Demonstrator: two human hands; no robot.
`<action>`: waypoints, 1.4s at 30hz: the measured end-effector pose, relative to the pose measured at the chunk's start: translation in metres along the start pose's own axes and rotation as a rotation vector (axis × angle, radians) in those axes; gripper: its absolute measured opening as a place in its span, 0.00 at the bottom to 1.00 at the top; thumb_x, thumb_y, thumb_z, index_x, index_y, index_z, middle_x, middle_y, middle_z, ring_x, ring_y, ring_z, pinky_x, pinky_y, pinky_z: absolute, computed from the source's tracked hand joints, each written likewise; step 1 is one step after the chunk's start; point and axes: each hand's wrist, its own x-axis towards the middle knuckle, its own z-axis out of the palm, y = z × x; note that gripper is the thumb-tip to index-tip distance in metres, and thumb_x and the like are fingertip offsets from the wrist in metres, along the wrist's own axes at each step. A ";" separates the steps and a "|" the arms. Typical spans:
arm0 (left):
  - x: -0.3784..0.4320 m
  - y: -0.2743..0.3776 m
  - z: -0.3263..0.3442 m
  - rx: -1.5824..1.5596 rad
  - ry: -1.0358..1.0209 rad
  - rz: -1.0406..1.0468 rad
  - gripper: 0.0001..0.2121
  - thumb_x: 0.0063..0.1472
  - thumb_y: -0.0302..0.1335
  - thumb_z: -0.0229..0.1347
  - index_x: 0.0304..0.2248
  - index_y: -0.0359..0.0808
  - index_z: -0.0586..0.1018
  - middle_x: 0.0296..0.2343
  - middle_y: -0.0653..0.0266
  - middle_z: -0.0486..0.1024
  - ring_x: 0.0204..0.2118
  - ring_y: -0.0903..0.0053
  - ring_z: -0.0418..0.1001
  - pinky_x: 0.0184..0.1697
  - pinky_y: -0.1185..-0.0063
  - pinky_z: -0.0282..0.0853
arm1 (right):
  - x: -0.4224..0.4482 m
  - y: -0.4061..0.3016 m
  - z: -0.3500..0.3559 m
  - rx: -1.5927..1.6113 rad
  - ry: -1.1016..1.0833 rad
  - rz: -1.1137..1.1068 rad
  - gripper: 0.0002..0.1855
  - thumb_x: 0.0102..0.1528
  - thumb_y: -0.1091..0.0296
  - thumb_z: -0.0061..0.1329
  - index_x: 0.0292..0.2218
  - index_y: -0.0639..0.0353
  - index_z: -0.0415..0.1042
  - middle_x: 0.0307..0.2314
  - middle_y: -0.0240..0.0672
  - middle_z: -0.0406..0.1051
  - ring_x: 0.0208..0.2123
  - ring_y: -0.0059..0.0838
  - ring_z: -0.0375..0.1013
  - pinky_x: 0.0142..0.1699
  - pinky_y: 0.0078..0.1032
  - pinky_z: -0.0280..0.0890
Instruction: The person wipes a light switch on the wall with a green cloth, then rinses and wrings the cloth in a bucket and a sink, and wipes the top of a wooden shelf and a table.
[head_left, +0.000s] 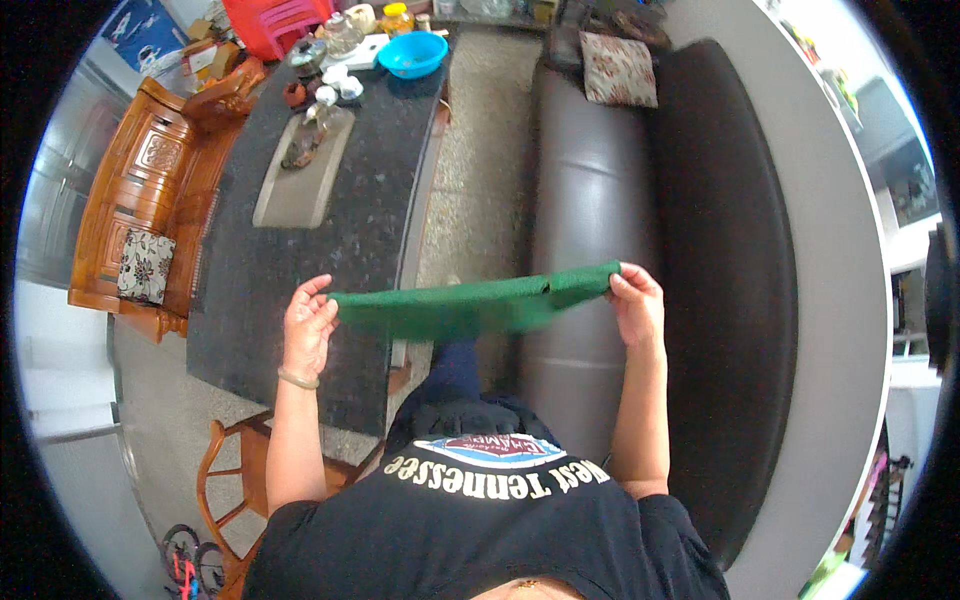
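A green cloth (450, 306) is stretched between my two hands in front of my body, its lower edge blurred. My left hand (309, 326) pinches one end between thumb and fingers, over the dark stone tabletop; a pale bangle (298, 378) circles that wrist. The other end, a little higher in the picture, is gripped by my right hand (637, 304) above the seat of the dark leather sofa. A small notch or hole shows in the cloth near the right end.
On the dark stone table (360, 247) are a tray (292, 202), white cups (349, 88), a glass teapot (343, 37) and a blue basin (412, 55). A dark sofa (592, 217) runs along the right. A wooden bench (161, 150) and a wooden chair (255, 469) stand left.
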 end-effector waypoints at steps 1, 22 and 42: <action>0.018 0.001 0.000 -0.011 0.011 -0.019 0.18 0.53 0.19 0.51 0.44 0.36 0.66 0.27 0.70 0.69 0.29 0.84 0.68 0.34 0.84 0.65 | 0.020 0.000 0.008 -0.030 -0.008 -0.007 0.07 0.49 0.78 0.46 0.33 0.64 0.71 0.26 0.30 0.71 0.27 0.19 0.67 0.34 0.17 0.62; 0.255 0.056 0.013 0.181 0.387 0.104 0.12 0.48 0.14 0.52 0.35 0.32 0.73 0.26 0.73 0.70 0.27 0.89 0.64 0.32 0.89 0.60 | 0.436 0.001 0.213 -0.303 -0.389 0.241 0.04 0.49 0.78 0.47 0.30 0.63 0.70 0.24 0.28 0.69 0.27 0.18 0.65 0.35 0.17 0.60; 0.171 0.064 0.140 -0.572 1.386 0.137 0.13 0.53 0.20 0.48 0.40 0.31 0.68 0.37 0.58 0.70 0.40 0.72 0.68 0.46 0.74 0.63 | 0.723 0.218 0.385 -0.206 0.035 0.770 0.23 0.47 0.78 0.40 0.46 0.60 0.55 0.40 0.49 0.60 0.37 0.46 0.64 0.35 0.39 0.67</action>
